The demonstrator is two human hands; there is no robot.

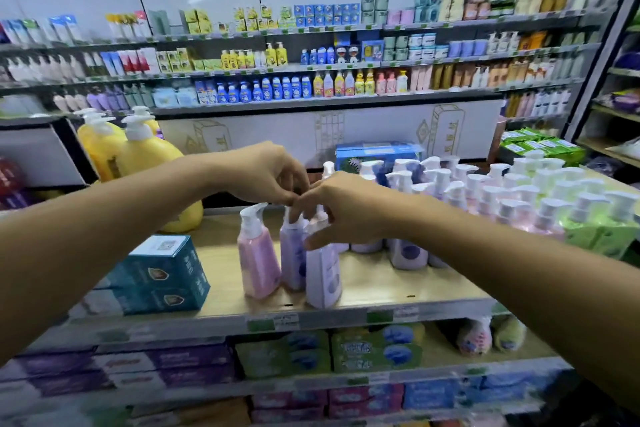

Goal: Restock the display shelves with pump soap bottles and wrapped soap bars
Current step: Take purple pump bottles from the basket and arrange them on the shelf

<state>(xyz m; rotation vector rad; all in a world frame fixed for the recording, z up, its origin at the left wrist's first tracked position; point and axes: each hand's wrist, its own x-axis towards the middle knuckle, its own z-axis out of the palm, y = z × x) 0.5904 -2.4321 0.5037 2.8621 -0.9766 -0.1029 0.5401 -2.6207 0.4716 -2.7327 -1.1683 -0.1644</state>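
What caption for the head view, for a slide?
Right hand grips a lilac bottle near its pump, left hand close above, beside a pink bottle on the shelf.

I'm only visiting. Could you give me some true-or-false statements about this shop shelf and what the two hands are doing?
1. The pink bottle stands left of the purple bottles. True.
2. The yellow bottles are right of both hands. False: they stand at the left.
3. The teal boxes are stacked left of the pink bottle. True.
4. The right hand holds the pink bottle. False: its thumb touches one of the purple bottles.
5. The left hand rests on the teal boxes. False: it is above the purple bottles.
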